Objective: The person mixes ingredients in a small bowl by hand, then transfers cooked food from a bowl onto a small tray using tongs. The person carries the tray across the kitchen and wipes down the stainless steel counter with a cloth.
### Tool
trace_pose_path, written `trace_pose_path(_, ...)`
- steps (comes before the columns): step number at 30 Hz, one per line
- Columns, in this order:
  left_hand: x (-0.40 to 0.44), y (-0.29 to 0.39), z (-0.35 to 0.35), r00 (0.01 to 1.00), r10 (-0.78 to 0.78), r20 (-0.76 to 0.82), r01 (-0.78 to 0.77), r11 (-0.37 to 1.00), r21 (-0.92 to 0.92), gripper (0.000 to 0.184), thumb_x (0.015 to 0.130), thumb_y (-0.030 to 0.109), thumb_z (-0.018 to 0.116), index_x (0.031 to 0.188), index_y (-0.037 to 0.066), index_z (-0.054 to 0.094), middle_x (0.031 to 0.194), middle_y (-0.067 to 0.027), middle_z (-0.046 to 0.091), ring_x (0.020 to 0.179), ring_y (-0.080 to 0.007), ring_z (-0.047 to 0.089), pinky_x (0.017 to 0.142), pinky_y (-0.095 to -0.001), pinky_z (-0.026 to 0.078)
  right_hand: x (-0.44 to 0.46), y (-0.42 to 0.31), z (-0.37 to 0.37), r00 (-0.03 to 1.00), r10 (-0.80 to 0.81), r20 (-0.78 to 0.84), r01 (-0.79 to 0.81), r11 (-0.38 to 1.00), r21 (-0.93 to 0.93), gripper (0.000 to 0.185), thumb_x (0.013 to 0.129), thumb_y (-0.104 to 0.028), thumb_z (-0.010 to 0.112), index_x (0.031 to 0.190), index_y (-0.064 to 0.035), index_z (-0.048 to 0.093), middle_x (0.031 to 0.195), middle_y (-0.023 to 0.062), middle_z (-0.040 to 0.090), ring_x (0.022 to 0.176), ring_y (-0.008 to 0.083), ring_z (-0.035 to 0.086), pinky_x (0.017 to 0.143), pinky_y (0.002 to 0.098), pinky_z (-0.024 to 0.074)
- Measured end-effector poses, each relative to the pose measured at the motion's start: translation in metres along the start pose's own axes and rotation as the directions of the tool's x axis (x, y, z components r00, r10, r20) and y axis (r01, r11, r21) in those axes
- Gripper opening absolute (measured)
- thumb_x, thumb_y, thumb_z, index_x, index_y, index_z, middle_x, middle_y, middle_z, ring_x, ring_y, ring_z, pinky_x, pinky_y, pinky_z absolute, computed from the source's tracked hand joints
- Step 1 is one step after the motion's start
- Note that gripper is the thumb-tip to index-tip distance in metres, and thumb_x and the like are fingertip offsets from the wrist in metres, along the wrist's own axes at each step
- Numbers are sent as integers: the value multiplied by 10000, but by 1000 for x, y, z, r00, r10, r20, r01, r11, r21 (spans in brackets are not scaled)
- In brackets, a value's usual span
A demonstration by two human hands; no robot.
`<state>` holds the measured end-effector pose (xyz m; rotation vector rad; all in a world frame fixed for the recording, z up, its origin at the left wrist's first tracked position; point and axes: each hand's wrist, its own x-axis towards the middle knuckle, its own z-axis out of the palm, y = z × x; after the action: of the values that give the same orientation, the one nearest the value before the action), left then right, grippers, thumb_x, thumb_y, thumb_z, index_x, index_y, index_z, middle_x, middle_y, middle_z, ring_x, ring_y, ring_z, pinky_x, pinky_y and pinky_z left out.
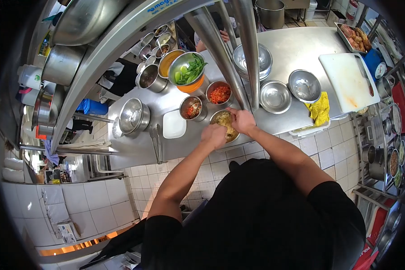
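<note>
Both my hands are at a metal bowl (233,137) of yellowish-brown food at the table's near edge. My left hand (215,136) is closed at the bowl's left side; what its fingers hold is hidden. On the upper right rim, my right hand (242,120) is closed too, its grip too small to make out. Just behind stand a pot of chopped red food (220,95) and a pot with red and pale food (193,109). A white square dish (174,124) lies to the left, with metal tongs (156,143) beside it.
Metal posts (251,58) rise behind the bowl. Farther left are a bowl of green vegetables (187,69) and stacked bowls (134,117). Rightward lie empty metal bowls (275,96), a yellow cloth (318,109), a white board with a knife (349,83) and a meat tray (353,38).
</note>
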<state>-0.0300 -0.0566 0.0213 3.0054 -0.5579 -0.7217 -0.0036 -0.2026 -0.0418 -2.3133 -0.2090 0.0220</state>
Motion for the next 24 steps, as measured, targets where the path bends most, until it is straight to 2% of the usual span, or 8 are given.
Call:
trace_pose_path(2, -2, -5, -14, 998, -59, -17, 60, 997, 57, 175, 670, 143, 560, 821, 143, 648, 849, -137, 631, 789, -325, 609, 684, -428, 493, -1, -2, -3, 1000, 3, 14, -3, 1000, -4, 399, 724, -123, 492, 1103, -190, 602, 738, 215, 593, 685, 376, 579, 678, 454, 474)
trace_pose_path(6, -10, -6, -34, 1000, -31, 1, 31, 999, 13, 169, 671, 143, 561, 816, 147, 647, 848, -139, 629, 776, -328, 608, 673, -428, 493, -1, -4, -4, 999, 22, 31, -21, 1000, -15, 399, 725, -128, 491, 1104, -194, 601, 741, 214, 593, 687, 378, 580, 678, 451, 476)
trace_pose_path(8, -12, -7, -21, 989, 146, 11, -147, 987, 60, 155, 673, 143, 563, 804, 146, 646, 814, -144, 626, 755, -335, 606, 660, -432, 490, 0, -4, -4, 999, 23, 38, -23, 1000, -12, 397, 728, -134, 490, 1105, -192, 601, 739, 214, 593, 686, 381, 579, 675, 450, 477)
trace_pose_path(11, 0, -15, 5, 994, 97, -48, -93, 992, 82, 133, 687, 146, 553, 784, 140, 643, 772, -142, 622, 744, -337, 605, 645, -435, 486, 0, -5, -5, 1000, 5, 30, -5, 1000, -21, 396, 726, -137, 490, 1101, -191, 604, 741, 214, 593, 683, 382, 578, 673, 450, 477)
trace_pose_path(14, -1, -23, -24, 993, 51, -106, -42, 995, 89, 117, 705, 151, 540, 765, 131, 638, 752, -136, 622, 752, -332, 606, 641, -442, 484, -1, -4, -5, 1000, -8, 25, 8, 1000, -22, 344, 779, -160, 455, 1086, -175, 609, 731, 214, 602, 682, 371, 590, 688, 443, 488)
trace_pose_path(18, 10, -9, -23, 974, 55, -218, -44, 998, 53, 146, 740, 150, 508, 826, 133, 624, 779, -139, 625, 757, -323, 609, 646, -450, 482, 1, -2, -4, 999, 13, 52, -14, 1000, 20, 340, 773, -161, 460, 1074, -181, 616, 745, 212, 602, 697, 371, 590, 695, 440, 487)
trace_pose_path(21, 0, 3, -3, 989, 102, -111, -98, 994, 45, 162, 733, 138, 512, 854, 130, 620, 821, -134, 628, 785, -316, 614, 673, -435, 488, 4, 4, 1, 998, 65, 9, -66, 983, 169, 346, 765, -170, 470, 1073, -225, 619, 761, 197, 605, 725, 370, 589, 704, 438, 485)
trace_pose_path(24, -2, -15, -15, 988, 151, -5, -151, 986, 75, 183, 727, 134, 520, 879, 126, 621, 830, -121, 629, 816, -308, 617, 695, -419, 495, 2, 1, -3, 994, 96, 60, -103, 989, 111, 314, 800, -162, 472, 1078, -191, 616, 756, 196, 597, 715, 357, 587, 699, 422, 476)
